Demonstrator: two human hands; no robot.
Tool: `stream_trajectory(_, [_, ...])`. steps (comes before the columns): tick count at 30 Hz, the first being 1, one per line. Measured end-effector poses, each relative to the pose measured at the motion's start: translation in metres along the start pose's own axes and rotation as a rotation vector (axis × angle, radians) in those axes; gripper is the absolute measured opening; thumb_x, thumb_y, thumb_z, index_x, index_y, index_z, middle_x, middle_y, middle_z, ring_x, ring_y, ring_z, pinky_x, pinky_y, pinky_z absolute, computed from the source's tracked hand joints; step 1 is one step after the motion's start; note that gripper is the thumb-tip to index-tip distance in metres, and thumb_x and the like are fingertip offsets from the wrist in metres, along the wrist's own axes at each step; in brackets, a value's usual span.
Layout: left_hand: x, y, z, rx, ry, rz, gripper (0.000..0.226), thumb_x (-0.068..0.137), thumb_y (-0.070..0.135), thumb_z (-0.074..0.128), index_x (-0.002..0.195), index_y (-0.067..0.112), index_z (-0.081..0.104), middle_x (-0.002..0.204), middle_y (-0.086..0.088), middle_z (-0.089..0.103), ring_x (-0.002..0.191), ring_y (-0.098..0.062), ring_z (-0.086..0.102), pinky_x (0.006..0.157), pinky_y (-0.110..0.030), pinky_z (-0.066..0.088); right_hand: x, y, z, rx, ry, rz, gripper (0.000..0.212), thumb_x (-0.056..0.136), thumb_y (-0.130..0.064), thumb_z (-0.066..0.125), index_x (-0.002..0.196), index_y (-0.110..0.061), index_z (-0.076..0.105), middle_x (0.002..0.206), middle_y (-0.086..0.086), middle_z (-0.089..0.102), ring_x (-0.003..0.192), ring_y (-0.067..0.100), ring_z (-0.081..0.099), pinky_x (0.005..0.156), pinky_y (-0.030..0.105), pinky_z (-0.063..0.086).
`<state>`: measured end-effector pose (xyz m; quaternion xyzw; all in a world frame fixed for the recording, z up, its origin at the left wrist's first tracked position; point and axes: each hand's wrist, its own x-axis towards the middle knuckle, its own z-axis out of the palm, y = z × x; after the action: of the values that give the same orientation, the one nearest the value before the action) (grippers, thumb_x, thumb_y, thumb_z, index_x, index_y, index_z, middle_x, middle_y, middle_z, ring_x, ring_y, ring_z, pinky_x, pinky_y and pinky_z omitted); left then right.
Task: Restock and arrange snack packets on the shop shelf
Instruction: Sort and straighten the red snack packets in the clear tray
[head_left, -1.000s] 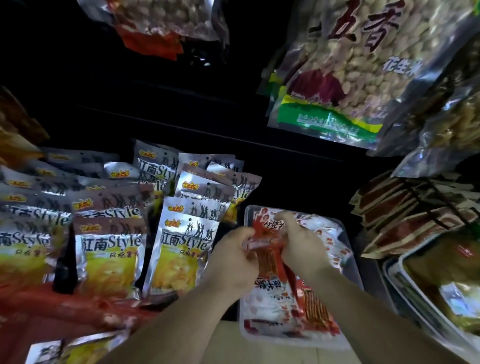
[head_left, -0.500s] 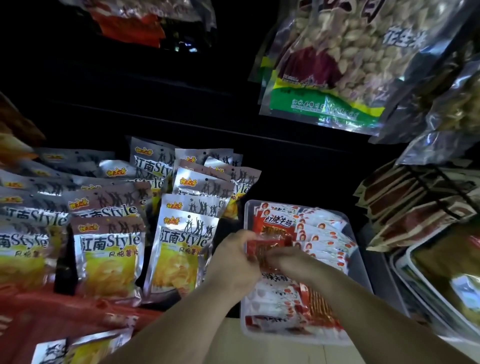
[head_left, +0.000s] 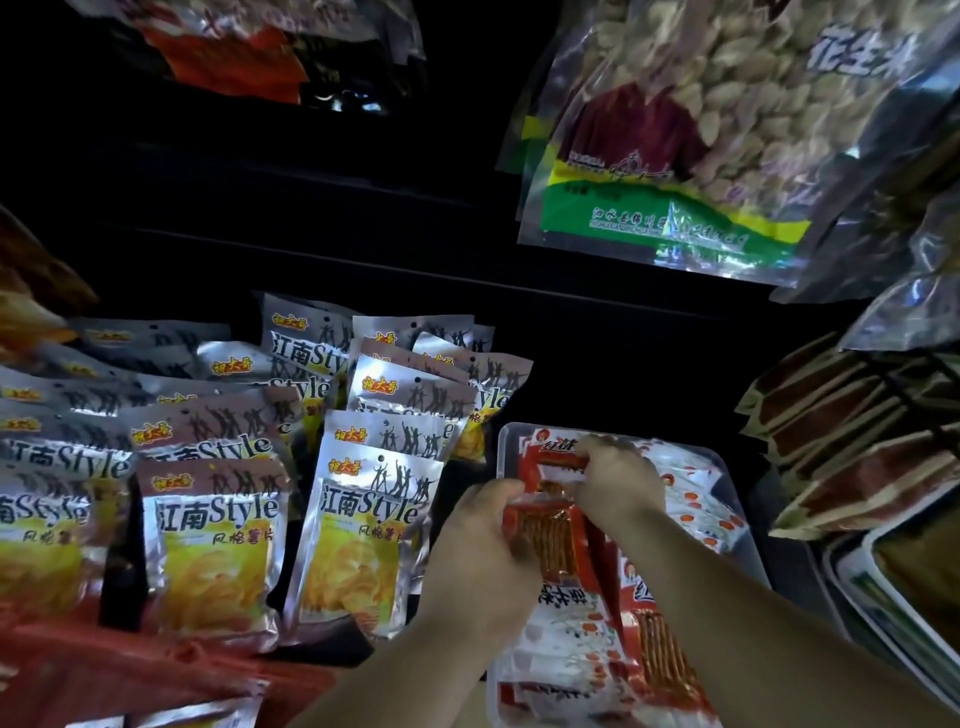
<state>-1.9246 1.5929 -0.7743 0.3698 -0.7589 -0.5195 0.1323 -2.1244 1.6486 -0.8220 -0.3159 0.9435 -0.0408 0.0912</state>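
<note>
Over the clear plastic tray (head_left: 502, 452), both of the person's hands are busy with one red snack packet (head_left: 553, 540). The left grip (head_left: 483, 551) has its fingers curled round the packet's left edge. The right grip (head_left: 618, 483) pinches a top edge near the tray's far end, though I cannot tell for certain whether that edge belongs to the same packet or to the one just behind it. The packet is tilted up inside the tray, above others that lie flat at the tray's near end.

To do this step well, I would say the packet should be stood on its bottom edge against the row of white-and-red packets (head_left: 691, 499) along the tray's far right side. Its label should face forward, and it should go in square so that the headers line up. A light hold on the edges looks wiser than squeezing the middle, as the sticks inside might snap. The flat ones at the near end probably need standing up afterwards.

The packet itself is glossy and red, with a clear window showing thin reddish-brown sticks and a white panel with dark characters below. It looks thin, crinkly and slippery. Left of the tray stand silver bags of crisps (head_left: 363, 525) in overlapping rows. Right of the tray lie brown packets (head_left: 841, 452), and above it hangs a big bag of peanuts (head_left: 701, 130).
</note>
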Motion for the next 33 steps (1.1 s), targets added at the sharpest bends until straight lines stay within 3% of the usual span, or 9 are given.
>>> stream_trajectory(4, [0.002,-0.004,0.001,-0.013,-0.021,-0.001,0.048,0.100,0.008,0.054,0.139,0.037,0.053,0.113,0.004,0.067,0.084,-0.017,0.072,0.063,-0.022,0.054,-0.003,0.000,0.011,-0.106,0.050,-0.123,0.016,0.098,-0.039,0.060,0.111,-0.030,0.062,0.123,-0.007,0.054,0.119,0.020,0.052,0.100,0.039,0.046])
stream_trajectory(9, [0.001,-0.002,0.001,-0.004,-0.025,0.030,0.048,0.101,0.008,0.053,0.140,0.036,0.053,0.117,0.006,0.065,0.088,-0.017,0.071,0.067,-0.023,0.058,-0.006,0.001,0.004,-0.092,0.067,-0.159,0.006,0.106,-0.033,0.052,0.108,-0.028,0.054,0.091,-0.007,0.064,0.083,0.016,0.063,0.070,0.027,0.043])
stream_trajectory(14, [-0.001,-0.003,0.003,0.021,0.003,0.024,0.053,0.100,0.009,0.053,0.145,0.035,0.049,0.124,0.007,0.064,0.099,-0.015,0.069,0.081,-0.035,0.063,-0.003,0.004,-0.007,0.055,0.165,-0.118,0.008,0.105,-0.031,0.056,0.110,-0.027,0.062,0.083,-0.002,0.067,0.079,0.021,0.067,0.062,0.028,0.044])
stream_trajectory(19, [0.001,-0.002,0.001,-0.012,-0.003,0.014,0.051,0.099,0.007,0.054,0.143,0.033,0.051,0.118,0.004,0.065,0.091,-0.013,0.067,0.076,-0.027,0.058,-0.003,0.009,-0.023,0.144,0.213,-0.164,0.012,0.102,-0.026,0.061,0.108,-0.026,0.072,0.096,0.001,0.074,0.089,0.026,0.069,0.068,0.029,0.044])
stream_trajectory(23, [0.002,0.008,-0.009,-0.054,0.081,0.084,0.030,0.097,0.010,0.062,0.106,0.039,0.058,0.108,0.015,0.062,0.085,0.003,0.060,0.073,-0.021,0.054,-0.022,0.000,-0.065,0.340,0.170,-0.300,0.007,0.097,-0.023,0.070,0.100,-0.030,0.070,0.090,-0.008,0.073,0.084,0.015,0.069,0.075,0.037,0.058])
stream_trajectory(25, [0.004,0.014,-0.014,-0.115,0.117,0.162,0.030,0.092,0.006,0.067,0.090,0.034,0.057,0.101,0.014,0.063,0.090,-0.002,0.061,0.081,-0.026,0.054,-0.039,-0.003,-0.096,0.373,0.115,-0.399,0.020,0.094,-0.022,0.075,0.096,-0.027,0.056,0.078,-0.007,0.065,0.073,0.011,0.064,0.067,0.038,0.056])
stream_trajectory(27, [0.001,0.024,-0.019,-0.156,0.073,0.226,0.030,0.089,0.002,0.070,0.086,0.030,0.061,0.106,0.015,0.063,0.104,0.000,0.059,0.091,-0.019,0.048,-0.062,-0.007,-0.126,0.327,0.082,-0.498,0.031,0.091,-0.017,0.078,0.090,-0.027,0.048,0.072,-0.007,0.055,0.066,0.013,0.059,0.063,0.041,0.052])
stream_trajectory(29, [-0.008,0.038,-0.026,-0.201,-0.035,0.243,0.029,0.089,0.000,0.072,0.089,0.029,0.069,0.106,0.021,0.067,0.103,0.005,0.061,0.091,-0.012,0.046,-0.087,-0.010,-0.148,0.344,0.025,-0.553,0.035,0.089,-0.010,0.077,0.082,-0.033,0.052,0.076,-0.014,0.061,0.075,0.005,0.064,0.069,0.039,0.056])
stream_trajectory(33, [-0.031,0.073,-0.041,-0.230,-0.223,0.289,0.021,0.091,-0.002,0.072,0.098,0.017,0.077,0.077,0.024,0.070,0.068,0.010,0.061,0.068,-0.008,0.045,-0.140,-0.007,-0.180,0.383,0.088,-0.512,0.034,0.088,-0.012,0.079,0.086,-0.041,0.063,0.106,-0.020,0.064,0.107,-0.002,0.061,0.088,0.018,0.049])
